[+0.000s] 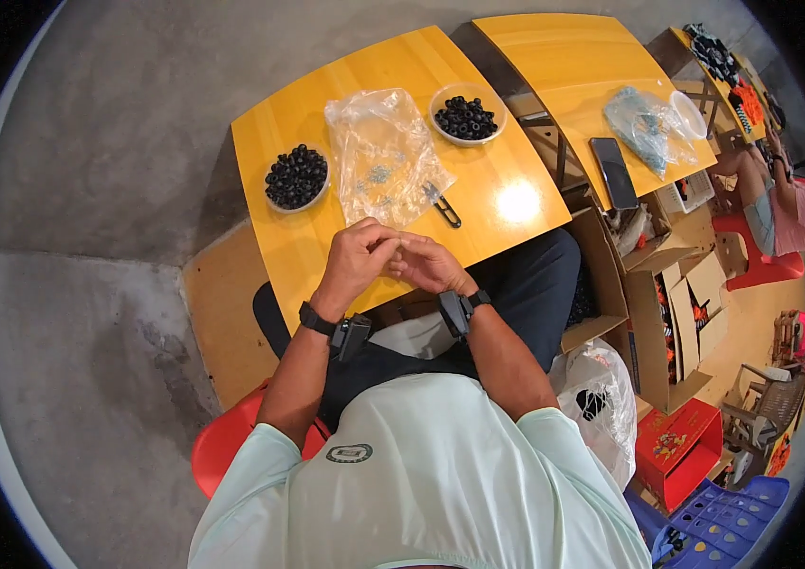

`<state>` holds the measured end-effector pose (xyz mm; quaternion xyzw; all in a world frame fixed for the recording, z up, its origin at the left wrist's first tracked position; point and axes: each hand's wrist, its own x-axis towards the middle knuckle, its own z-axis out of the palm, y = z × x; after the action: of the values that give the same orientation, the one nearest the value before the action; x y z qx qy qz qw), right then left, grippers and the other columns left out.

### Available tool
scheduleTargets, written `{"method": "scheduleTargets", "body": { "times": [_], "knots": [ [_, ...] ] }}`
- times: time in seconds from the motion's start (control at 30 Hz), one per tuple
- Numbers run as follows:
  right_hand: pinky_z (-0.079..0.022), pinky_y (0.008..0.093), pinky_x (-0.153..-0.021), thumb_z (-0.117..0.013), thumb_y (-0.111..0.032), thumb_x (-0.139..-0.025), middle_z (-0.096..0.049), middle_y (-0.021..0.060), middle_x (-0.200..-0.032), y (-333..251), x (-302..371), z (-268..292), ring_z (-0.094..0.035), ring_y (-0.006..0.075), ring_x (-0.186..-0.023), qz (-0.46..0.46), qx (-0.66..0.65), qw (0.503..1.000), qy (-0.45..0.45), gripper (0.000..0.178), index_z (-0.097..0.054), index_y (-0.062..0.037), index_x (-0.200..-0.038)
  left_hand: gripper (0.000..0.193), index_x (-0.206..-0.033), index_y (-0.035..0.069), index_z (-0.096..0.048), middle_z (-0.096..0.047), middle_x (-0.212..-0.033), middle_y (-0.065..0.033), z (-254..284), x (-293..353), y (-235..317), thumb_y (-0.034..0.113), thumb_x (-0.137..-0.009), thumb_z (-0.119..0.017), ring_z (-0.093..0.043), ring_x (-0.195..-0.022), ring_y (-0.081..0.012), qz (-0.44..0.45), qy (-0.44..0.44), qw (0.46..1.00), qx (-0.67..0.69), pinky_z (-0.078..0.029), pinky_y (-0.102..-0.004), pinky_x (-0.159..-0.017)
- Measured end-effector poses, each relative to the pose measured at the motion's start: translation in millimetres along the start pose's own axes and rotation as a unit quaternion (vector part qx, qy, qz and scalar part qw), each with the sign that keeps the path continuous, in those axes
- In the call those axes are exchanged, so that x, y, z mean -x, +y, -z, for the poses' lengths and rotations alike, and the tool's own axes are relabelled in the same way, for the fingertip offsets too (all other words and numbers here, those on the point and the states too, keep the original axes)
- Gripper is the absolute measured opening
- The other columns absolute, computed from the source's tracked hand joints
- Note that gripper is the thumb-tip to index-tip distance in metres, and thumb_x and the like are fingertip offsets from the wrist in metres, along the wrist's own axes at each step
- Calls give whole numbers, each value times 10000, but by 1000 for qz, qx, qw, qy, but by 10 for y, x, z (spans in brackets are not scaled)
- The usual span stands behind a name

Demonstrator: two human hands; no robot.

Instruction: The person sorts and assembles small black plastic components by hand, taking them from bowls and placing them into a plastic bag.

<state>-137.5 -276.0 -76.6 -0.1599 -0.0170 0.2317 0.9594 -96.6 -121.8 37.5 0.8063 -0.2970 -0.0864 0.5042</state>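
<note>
My left hand (361,258) and my right hand (433,263) meet at the near edge of the yellow table (507,211). Both have their fingertips pinched together, and whatever lies between them is too small to make out. Just beyond them is a clear plastic bag (374,123) laid flat, with small silvery pieces (380,174) on it. A pair of black thread snips (446,211) rests by the bag's right corner. To the left stands a round tub of black ring-like parts (298,177); a second tub of similar black parts (466,118) is at the far right.
A second yellow table (573,57) at the right bears a phone (614,173) and a bag of bluish pieces (642,123). Cardboard boxes (677,322), a plastic bag (601,398) and a red box (677,452) stand on my right. Another person (782,204) sits farther right.
</note>
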Motion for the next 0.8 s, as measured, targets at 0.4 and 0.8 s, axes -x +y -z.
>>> {"method": "scheduleTargets", "body": {
  "times": [0.4, 0.8],
  "knots": [
    [-450, 297, -763, -558, -194, -994, -566, 28, -857, 1, 7, 16, -507, 144, -778, 2, -14, 1000, -5, 205, -591, -36, -1121, 57, -910, -45, -679, -633, -827, -47, -142, 16, -87, -34, -894, -625, -648, -719, -92, 72, 38, 990, 115, -513, -222, -632],
    [-433, 306, -750, -559, -204, -995, -559, 21, -860, 15, -9, 42, -505, 143, -776, 4, -19, 1000, -2, 177, -598, -48, -1069, 144, -984, -69, -650, -690, -762, -110, -205, 85, -151, 59, -920, -657, -669, -661, -106, 202, 77, 942, 259, -558, -233, -580]
  ]
}}
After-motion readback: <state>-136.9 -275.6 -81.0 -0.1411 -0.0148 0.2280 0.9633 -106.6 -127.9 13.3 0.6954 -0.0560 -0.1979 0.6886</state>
